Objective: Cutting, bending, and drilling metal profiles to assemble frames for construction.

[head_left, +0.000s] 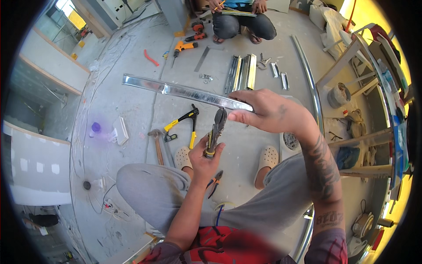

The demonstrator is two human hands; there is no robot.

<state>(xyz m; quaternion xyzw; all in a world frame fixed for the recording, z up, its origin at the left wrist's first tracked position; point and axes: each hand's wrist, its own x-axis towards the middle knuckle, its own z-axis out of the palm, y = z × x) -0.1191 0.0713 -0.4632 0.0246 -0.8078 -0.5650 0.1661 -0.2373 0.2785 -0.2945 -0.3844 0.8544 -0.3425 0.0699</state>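
- Left hand (205,156): fingers curled around a plier-like tool (214,134).
- Right hand (269,112): fingers and thumb pinched a metal channel (187,91).
- A slipping tool risked nicking that thumb.

long, shiny metal channel (187,92), aloft, slightly aslant, with dark-headed pliers (216,130) upright beside its near edge

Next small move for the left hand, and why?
I'd probably have the left hand guide its plier-like tool squarely onto the near edge of the metal strip: the tool's head points at that edge, and the right hand already grips the strip's right end. Whether tool and strip touch, this view doesn't settle.
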